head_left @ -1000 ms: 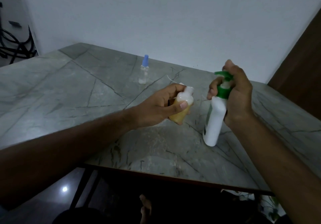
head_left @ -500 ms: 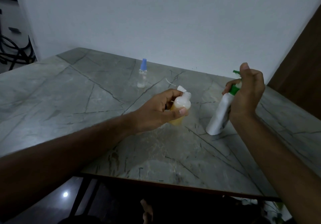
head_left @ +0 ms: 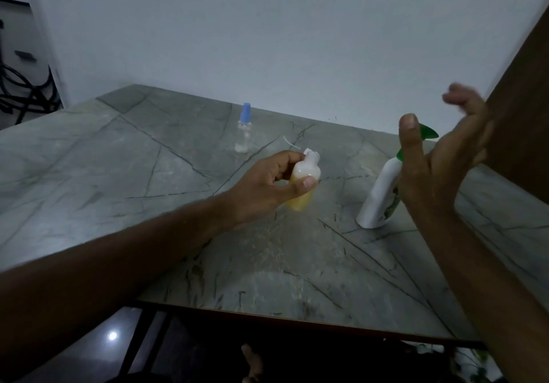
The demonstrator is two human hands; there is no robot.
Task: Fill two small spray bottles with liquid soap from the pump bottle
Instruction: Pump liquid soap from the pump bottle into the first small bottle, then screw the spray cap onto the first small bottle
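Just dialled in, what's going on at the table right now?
A person is filling small bottles with soap. The left hand holds a small uncapped bottle with yellowish liquid in it above the marble table. The right hand is open, fingers spread, in front of the white pump bottle, which stands on the table on its own. The second spray bottle, blue-capped and looking clear, stands farther back, untouched.
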